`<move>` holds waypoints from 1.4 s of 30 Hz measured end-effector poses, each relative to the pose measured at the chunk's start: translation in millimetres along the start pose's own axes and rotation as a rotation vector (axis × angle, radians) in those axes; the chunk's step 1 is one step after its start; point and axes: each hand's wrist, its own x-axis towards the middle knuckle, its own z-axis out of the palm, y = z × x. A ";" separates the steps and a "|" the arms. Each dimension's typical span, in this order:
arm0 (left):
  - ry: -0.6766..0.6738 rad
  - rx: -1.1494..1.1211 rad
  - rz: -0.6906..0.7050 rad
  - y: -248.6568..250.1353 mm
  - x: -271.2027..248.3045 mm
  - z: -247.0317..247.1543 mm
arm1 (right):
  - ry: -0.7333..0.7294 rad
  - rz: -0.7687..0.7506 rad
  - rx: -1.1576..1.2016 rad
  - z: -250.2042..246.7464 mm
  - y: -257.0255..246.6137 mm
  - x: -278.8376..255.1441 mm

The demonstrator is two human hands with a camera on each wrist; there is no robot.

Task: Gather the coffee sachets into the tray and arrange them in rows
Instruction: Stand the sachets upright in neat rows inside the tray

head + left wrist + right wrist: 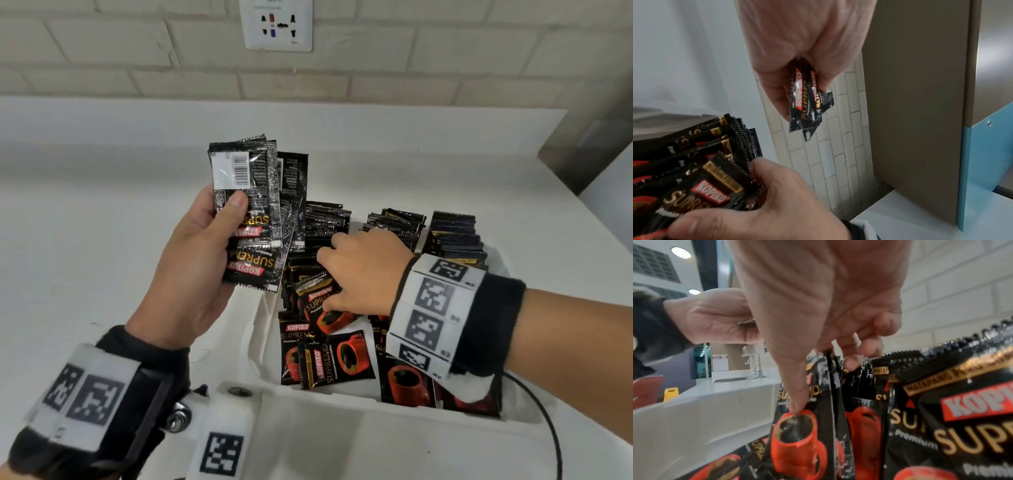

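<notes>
My left hand (219, 236) is raised over the counter left of the white tray (261, 329) and grips a fanned bundle of black coffee sachets (255, 192), thumb on top. The same bundle (803, 100) hangs from its fingers in the left wrist view. Inside the tray, my right hand (330, 291) pinches a sachet (317, 298) among the loose ones; its thumb (795, 400) presses a sachet printed with a red cup (797, 434). Upright rows of sachets (454, 236) fill the tray's far end. Loose sachets (329, 356) lie flat at the near end.
The tray sits on a white counter (102, 205) against a white brick wall with a power socket (275, 25). A steel panel (589, 144) bounds the counter at the far right. A black cable (553, 428) curves past the tray's near right corner.
</notes>
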 end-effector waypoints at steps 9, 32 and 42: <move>-0.012 0.002 -0.087 -8.2 0.7 -1.5 | 0.057 -0.040 -0.179 -1.3 5.1 -4.1; -0.016 0.028 -0.011 -27.4 -6.9 58.2 | 0.418 0.433 1.870 -17.5 24.7 -36.8; -0.195 0.025 -0.258 -21.2 -11.5 51.2 | 0.466 0.450 1.723 -9.3 31.3 -43.3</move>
